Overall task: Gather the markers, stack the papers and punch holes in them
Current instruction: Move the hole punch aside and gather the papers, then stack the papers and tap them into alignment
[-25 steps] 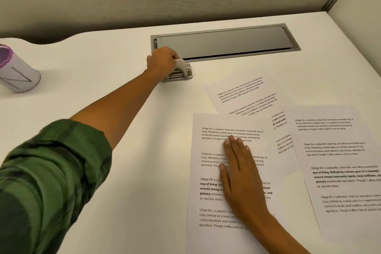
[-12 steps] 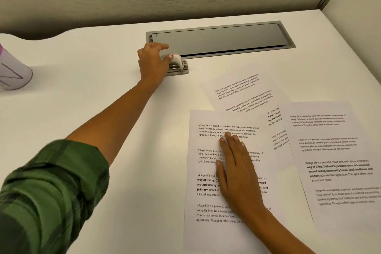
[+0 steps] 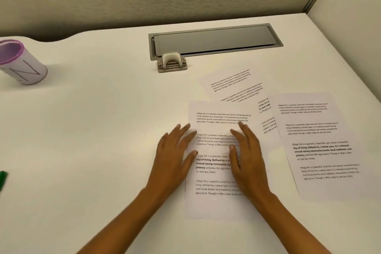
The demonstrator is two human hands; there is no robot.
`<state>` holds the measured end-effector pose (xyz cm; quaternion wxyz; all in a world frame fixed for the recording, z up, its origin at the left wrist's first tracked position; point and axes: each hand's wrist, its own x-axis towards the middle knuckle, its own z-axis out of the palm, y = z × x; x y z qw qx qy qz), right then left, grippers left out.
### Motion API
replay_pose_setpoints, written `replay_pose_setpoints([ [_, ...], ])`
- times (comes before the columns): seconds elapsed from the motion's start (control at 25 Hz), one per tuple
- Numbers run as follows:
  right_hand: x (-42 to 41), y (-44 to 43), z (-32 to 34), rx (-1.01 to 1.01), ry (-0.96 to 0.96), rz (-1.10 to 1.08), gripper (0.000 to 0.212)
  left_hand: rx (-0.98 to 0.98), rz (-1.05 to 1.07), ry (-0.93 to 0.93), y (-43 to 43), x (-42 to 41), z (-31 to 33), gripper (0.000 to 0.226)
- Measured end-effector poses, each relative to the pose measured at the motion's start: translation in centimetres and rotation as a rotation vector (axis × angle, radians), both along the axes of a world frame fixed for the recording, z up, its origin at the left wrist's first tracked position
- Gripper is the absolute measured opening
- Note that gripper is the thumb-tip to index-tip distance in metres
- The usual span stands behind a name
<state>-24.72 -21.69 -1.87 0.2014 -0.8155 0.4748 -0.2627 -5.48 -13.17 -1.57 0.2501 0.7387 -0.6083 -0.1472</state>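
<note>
Papers [image 3: 321, 144] lie fanned, unstacked, just nearer than the punch [image 3: 172, 63]. Left hand [image 3: 175, 154] and right hand [image 3: 247, 159] rest flat, empty and apart on the nearest sheet [image 3: 214, 202]. Risk: sheets skid under flat palms, giving a skewed stack and misaligned holes.

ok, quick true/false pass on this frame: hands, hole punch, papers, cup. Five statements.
1. No hand touches the hole punch. True.
2. The right hand lies open on the nearest sheet. True.
3. The left hand holds a marker. False: it is open and holds nothing, over that sheet's left edge.
4. The papers form one squared stack. False: they lie fanned out, partly overlapping.
5. The purple-rimmed cup stands right of the papers. False: it stands at the far left of the desk.
</note>
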Motion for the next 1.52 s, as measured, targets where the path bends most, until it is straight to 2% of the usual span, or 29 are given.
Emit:
replay_pose_setpoints([
  [0.24,-6.3,-0.9,-0.7,-0.054,-0.006,-0.277,0.04,0.091,0.04,-0.144,3.6,-3.0,-1.9,0.054],
  [0.44,-10.2,-1.7,-1.1,0.045,0.135,-0.531,0.047,0.106,0.098,-0.287,4.3,-4.4,-2.5,0.054],
  [0.8,-4.9,4.6,-0.6,0.097,0.136,-0.301,0.049,0.084,0.133,-0.294,4.6,-4.9,-2.5,0.052],
  [1.0,-2.7,6.8,-0.1,0.183,-0.033,-0.261,0.05,0.08,0.165,-0.276,5.4,-5.1,-2.5,0.053],
  [1.12,-4.8,4.5,0.4,0.152,-0.092,-0.342,0.047,0.08,0.186,-0.259,5.9,-5.4,-2.4,0.053],
  [1.32,-9.1,-2.6,1.0,0.149,0.038,-0.704,0.05,0.072,0.227,-0.183,5.8,-5.8,-2.2,0.057],
  [1.4,-8.6,-3.3,0.8,0.16,0.151,-0.742,0.05,0.077,0.237,-0.217,5.6,-6.3,-2.0,0.059],
  [1.52,-6.1,-1.5,0.4,0.035,0.302,-0.707,0.048,0.107,0.268,-0.257,5.1,-7.2,-1.8,0.062],
])
